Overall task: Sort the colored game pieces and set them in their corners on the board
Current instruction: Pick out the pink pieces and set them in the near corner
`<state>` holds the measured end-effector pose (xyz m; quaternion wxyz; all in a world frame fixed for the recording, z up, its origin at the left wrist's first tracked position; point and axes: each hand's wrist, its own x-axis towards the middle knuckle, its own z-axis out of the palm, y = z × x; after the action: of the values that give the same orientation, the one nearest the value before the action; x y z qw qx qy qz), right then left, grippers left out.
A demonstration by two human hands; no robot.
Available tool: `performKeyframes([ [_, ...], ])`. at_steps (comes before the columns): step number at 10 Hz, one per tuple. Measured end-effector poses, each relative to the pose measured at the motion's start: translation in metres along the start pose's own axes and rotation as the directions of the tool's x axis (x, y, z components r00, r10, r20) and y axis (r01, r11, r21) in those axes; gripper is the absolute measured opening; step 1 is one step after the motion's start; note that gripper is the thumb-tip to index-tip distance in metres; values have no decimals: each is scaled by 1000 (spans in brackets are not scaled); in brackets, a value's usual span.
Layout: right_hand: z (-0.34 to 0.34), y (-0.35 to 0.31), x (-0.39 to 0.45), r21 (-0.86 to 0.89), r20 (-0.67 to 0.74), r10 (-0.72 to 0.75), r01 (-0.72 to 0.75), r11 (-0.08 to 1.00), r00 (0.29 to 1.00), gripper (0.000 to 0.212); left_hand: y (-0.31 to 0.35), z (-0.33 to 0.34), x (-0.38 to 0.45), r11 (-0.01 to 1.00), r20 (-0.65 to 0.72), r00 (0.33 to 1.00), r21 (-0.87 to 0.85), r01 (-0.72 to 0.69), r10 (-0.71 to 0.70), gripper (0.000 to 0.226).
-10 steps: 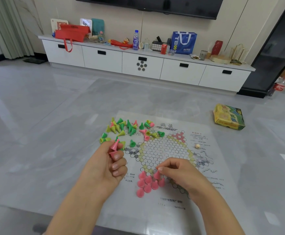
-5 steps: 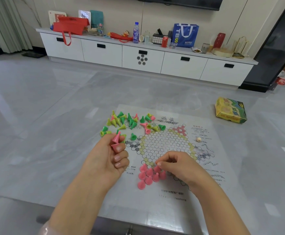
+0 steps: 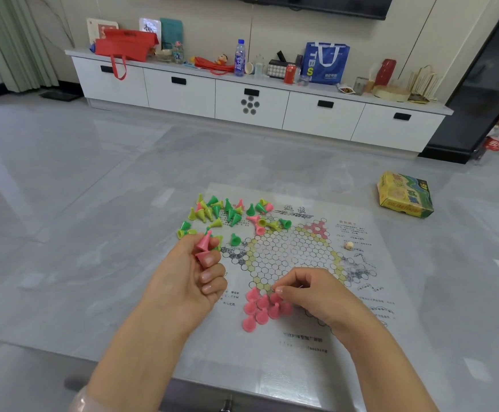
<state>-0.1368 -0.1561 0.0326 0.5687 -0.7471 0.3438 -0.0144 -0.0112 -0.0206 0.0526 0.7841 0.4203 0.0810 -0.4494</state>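
A paper star-shaped game board (image 3: 290,257) lies on the grey table. My left hand (image 3: 189,281) grips two pink cone pieces (image 3: 204,246) near the board's left edge. My right hand (image 3: 310,289) hovers over the board's near corner, its fingertips curled down onto a pink piece (image 3: 275,298). Several pink pieces (image 3: 261,310) stand grouped in that near corner. A mixed pile of green, yellow and pink pieces (image 3: 227,214) lies at the board's far left.
A yellow-green game box (image 3: 404,194) lies on the table at the right. A small beige die (image 3: 349,245) sits on the board's right side. Beyond the table, a white cabinet (image 3: 251,99) carries bags and bottles. The table's near edge runs below my wrists.
The camera tilted down slightly. My right hand shifted a little over the near corner's pink group. The left hand kept holding its pink pieces.
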Motion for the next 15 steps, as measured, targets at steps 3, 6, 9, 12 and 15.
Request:
performKeyframes([
  [3, -1, 1, -1, -6, 14, -1, 1, 1000, 1000, 8, -2, 2, -1, 1000, -4, 1000, 12, 2, -2, 24],
  [6, -1, 0, 0, 10, -15, -17, 17, 1000, 1000, 10, -5, 3, -2, 1000, 1, 1000, 27, 8, -8, 23],
  [9, 0, -1, 1, -17, -11, -9, 9, 1000, 1000, 11, -6, 3, -2, 1000, 4, 1000, 23, 13, -13, 24],
  [12, 0, 0, 0, -15, -2, -16, 16, 1000, 1000, 12, -7, 2, -2, 1000, 4, 1000, 25, 19, -19, 24],
  [15, -1, 0, -2, 31, -12, -47, 48, 998, 999, 12, -8, 2, -3, 999, 17, 1000, 34, 19, -20, 23],
])
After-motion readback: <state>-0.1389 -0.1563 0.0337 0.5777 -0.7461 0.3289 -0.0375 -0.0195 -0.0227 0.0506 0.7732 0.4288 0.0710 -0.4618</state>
